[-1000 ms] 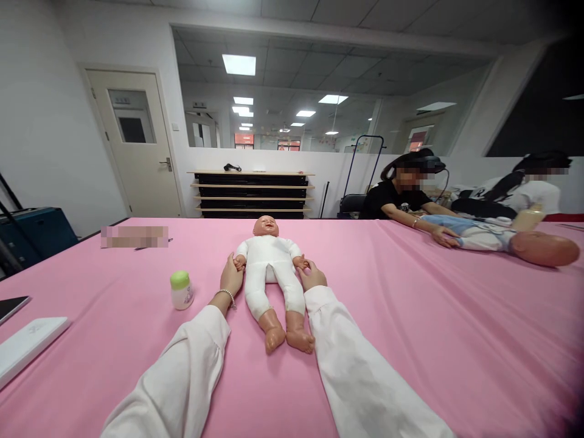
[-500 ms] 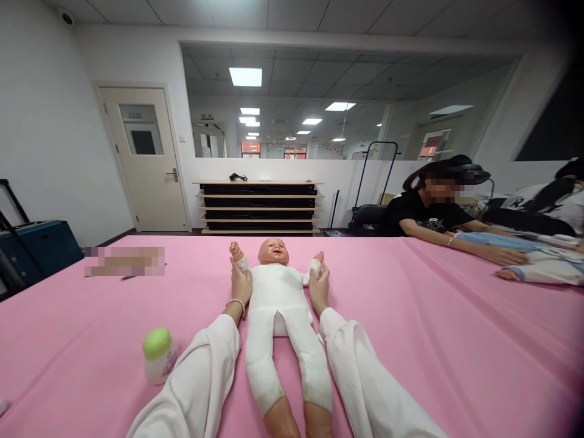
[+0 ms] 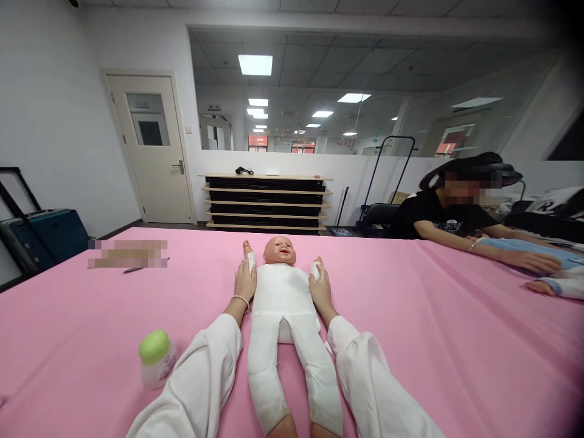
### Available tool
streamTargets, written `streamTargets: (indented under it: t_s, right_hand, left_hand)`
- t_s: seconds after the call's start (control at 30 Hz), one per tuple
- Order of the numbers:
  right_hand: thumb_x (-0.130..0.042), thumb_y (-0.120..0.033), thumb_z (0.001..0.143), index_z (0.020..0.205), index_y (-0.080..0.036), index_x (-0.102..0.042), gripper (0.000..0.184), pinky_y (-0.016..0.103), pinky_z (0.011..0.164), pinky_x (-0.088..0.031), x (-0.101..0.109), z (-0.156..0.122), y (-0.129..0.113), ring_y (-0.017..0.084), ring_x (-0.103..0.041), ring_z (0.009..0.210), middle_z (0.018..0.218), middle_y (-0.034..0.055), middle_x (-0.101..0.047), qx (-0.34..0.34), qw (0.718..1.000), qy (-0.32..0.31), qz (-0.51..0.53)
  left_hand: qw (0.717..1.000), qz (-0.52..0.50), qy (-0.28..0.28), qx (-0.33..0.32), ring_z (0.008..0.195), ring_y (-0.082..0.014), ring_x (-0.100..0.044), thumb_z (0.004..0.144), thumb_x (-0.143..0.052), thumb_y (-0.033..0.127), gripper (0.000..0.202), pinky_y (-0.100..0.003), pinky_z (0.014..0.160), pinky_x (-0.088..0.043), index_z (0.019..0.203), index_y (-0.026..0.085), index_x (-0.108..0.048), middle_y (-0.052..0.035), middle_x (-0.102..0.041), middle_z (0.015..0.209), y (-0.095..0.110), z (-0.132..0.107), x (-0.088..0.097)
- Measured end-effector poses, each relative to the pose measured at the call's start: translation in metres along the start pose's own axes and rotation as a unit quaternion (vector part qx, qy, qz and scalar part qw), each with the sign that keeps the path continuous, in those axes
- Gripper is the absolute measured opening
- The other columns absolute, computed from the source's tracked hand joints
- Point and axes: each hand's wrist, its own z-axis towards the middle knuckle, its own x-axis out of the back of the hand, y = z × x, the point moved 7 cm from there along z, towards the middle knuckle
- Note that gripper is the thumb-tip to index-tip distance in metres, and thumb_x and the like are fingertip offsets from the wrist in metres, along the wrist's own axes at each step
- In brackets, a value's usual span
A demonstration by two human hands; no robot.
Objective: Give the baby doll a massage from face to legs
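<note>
A baby doll (image 3: 285,292) with a white cloth body lies on its back on the pink-covered table (image 3: 396,340), head at the far end and legs toward me. My left hand (image 3: 245,281), with a beaded bracelet at the wrist, is wrapped round the doll's arm on the left. Round the arm on the right my right hand (image 3: 320,285) is closed in the same way. Both doll hands point upward beside its head. Left of my left sleeve stands a white jar (image 3: 157,365) with a green lid.
A pen (image 3: 133,269) lies beside a blurred-out flat item (image 3: 128,253) at the far left. Across the table on the right, a person in black (image 3: 438,213) handles another doll (image 3: 529,246). Beyond the far edge stands a shelf rack (image 3: 269,204); a blue suitcase (image 3: 55,237) is at left.
The view has shifted slightly, so the scene sits a little differently in frame. The doll's left-side arm now stands more upright and closer to its head, still held; the other person leans lower.
</note>
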Motion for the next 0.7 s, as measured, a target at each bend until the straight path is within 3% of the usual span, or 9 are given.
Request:
streamTargets:
  t_s: [0.17, 0.33, 0.47, 0.6, 0.7]
  right_hand:
    - [-0.040, -0.020, 0.074, 0.125, -0.013, -0.042, 0.052, 0.039, 0.111, -0.025, -0.002, 0.002, 0.004, 0.021, -0.030, 0.133, 0.141, 0.0108, -0.035, -0.004, 1.000, 0.003, 0.013]
    - [-0.042, -0.020, 0.070, 0.123, -0.012, -0.043, 0.054, 0.040, 0.109, -0.026, 0.001, 0.003, 0.005, 0.023, -0.033, 0.130, 0.139, 0.0122, -0.038, -0.026, 0.999, 0.017, 0.026]
    - [-0.046, -0.022, 0.066, 0.114, -0.014, -0.049, 0.049, 0.042, 0.107, -0.028, 0.004, 0.004, 0.010, 0.027, -0.040, 0.122, 0.129, 0.0135, -0.047, -0.064, 0.997, 0.035, 0.033]
    - [-0.051, -0.027, 0.062, 0.110, -0.015, -0.050, 0.050, 0.042, 0.104, -0.030, 0.007, 0.004, 0.018, 0.029, -0.042, 0.120, 0.125, 0.0141, -0.049, -0.112, 0.991, 0.047, 0.060]
    - [-0.055, -0.028, 0.058, 0.124, -0.013, -0.038, 0.070, 0.042, 0.095, -0.040, 0.007, 0.003, 0.028, 0.030, -0.048, 0.114, 0.125, 0.0161, -0.048, -0.166, 0.980, 0.042, 0.106]
  left_hand:
    - [0.998, 0.050, -0.011, 0.030, 0.116, -0.0239, -0.048, 0.087, -0.032, 0.035, 0.062, -0.037, 0.096, -0.035, 0.145, 0.021, -0.012, -0.0131, -0.050, 0.126, -0.011, 0.004, -0.006]
    - [0.993, 0.087, -0.020, 0.071, 0.117, -0.0272, -0.046, 0.087, -0.030, 0.042, 0.058, -0.038, 0.094, -0.036, 0.139, 0.016, -0.029, -0.0187, -0.046, 0.126, -0.021, 0.005, -0.008]
    - [0.993, 0.097, -0.029, 0.067, 0.112, -0.0264, -0.050, 0.087, -0.032, 0.040, 0.054, -0.036, 0.091, -0.038, 0.131, 0.011, -0.041, -0.0193, -0.053, 0.116, -0.019, 0.007, -0.008]
    - [0.994, 0.092, -0.025, 0.046, 0.104, -0.0235, -0.054, 0.086, -0.035, 0.037, 0.056, -0.031, 0.086, -0.040, 0.136, 0.012, -0.034, -0.0166, -0.058, 0.109, -0.015, 0.006, -0.006]
    - [0.996, 0.083, -0.013, 0.028, 0.099, -0.0220, -0.057, 0.086, -0.035, 0.035, 0.059, -0.030, 0.082, -0.041, 0.140, 0.014, -0.025, -0.0142, -0.060, 0.106, -0.013, 0.006, -0.003]
